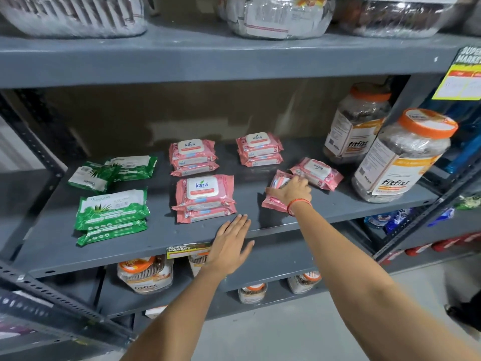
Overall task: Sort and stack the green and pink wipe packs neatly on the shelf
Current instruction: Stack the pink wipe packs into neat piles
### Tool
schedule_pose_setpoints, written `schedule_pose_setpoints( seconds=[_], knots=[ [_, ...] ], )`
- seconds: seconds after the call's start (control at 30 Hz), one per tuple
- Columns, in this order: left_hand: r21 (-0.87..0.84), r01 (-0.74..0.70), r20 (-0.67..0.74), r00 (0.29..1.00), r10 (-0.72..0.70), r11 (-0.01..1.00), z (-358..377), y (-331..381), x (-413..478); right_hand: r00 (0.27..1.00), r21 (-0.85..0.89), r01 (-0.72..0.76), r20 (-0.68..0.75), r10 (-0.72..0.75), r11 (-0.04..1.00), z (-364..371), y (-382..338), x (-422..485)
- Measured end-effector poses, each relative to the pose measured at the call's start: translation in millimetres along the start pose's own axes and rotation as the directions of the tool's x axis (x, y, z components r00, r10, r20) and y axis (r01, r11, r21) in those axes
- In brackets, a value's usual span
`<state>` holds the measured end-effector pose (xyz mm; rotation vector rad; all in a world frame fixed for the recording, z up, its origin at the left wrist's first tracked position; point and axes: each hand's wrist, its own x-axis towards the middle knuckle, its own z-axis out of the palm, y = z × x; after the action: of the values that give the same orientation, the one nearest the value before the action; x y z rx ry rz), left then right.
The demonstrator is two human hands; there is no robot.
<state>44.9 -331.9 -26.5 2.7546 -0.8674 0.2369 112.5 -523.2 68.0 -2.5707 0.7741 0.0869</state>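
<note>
On the grey shelf (pixel 161 243), pink wipe packs sit in three stacks: front middle (pixel 204 198), back middle (pixel 193 157) and back right (pixel 259 149). A tilted pink pack (pixel 316 173) lies apart at the right. My right hand (pixel 292 192) grips another pink pack (pixel 276 194) beside it. Green packs lie at the left: a front stack (pixel 112 214) and two loose ones at the back (pixel 114 170). My left hand (pixel 230 243) hovers flat and empty over the shelf's front edge, just right of the front pink stack.
Two large orange-lidded fitfizz jars (pixel 400 157) stand at the shelf's right end. Wrapped bulk goods (pixel 276 14) fill the shelf above. More jars (pixel 145 274) sit on the shelf below. A yellow price tag (pixel 187 250) hangs on the front edge.
</note>
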Motion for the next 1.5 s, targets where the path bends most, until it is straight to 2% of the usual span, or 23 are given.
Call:
schedule_pose_setpoints(
  seconds=[0.2,0.47,0.6,0.73,0.8,0.9,1.03,1.17,1.3,1.5],
  knots=[
    [0.012,-0.024,-0.005,1.000,0.024,1.000,2,-2,-2,0.999,0.023,-0.014,-0.042,0.015,1.000,5,-4,-1],
    [0.023,-0.021,0.000,1.000,0.021,1.000,3,-3,-2,0.999,0.013,0.040,-0.027,-0.040,0.999,16,-1,-13],
    [0.077,-0.031,0.012,0.999,0.030,0.997,4,-3,-3,0.998,-0.060,0.028,-0.054,-0.032,0.998,2,-7,-9],
    [0.103,-0.040,0.015,0.999,0.038,0.994,5,-4,-3,0.998,-0.150,-0.005,0.054,0.014,0.989,0,-13,-6],
    [0.100,-0.044,0.019,0.999,0.043,0.994,5,-4,-3,0.993,-0.203,0.055,0.114,-0.032,0.978,-3,-14,-5],
    [0.097,-0.051,0.015,0.999,0.050,0.994,5,-4,-4,0.947,-0.278,0.239,0.278,-0.160,0.930,-18,-15,-3],
    [0.102,-0.053,0.010,0.999,0.052,0.993,4,-4,-4,0.883,-0.295,0.333,0.431,-0.186,0.895,-41,-12,3],
    [0.113,-0.047,0.019,0.999,0.045,0.992,4,-4,-4,0.871,-0.344,0.390,0.438,-0.222,0.854,-44,-10,7],
    [0.116,-0.038,0.026,0.999,0.035,0.992,6,-4,-3,0.849,-0.389,0.492,0.411,-0.332,0.779,-37,-9,11],
    [0.094,-0.037,0.007,0.999,0.037,0.995,6,-3,-4,0.764,-0.431,0.632,0.486,-0.425,0.643,-38,-8,20]
  ],
)
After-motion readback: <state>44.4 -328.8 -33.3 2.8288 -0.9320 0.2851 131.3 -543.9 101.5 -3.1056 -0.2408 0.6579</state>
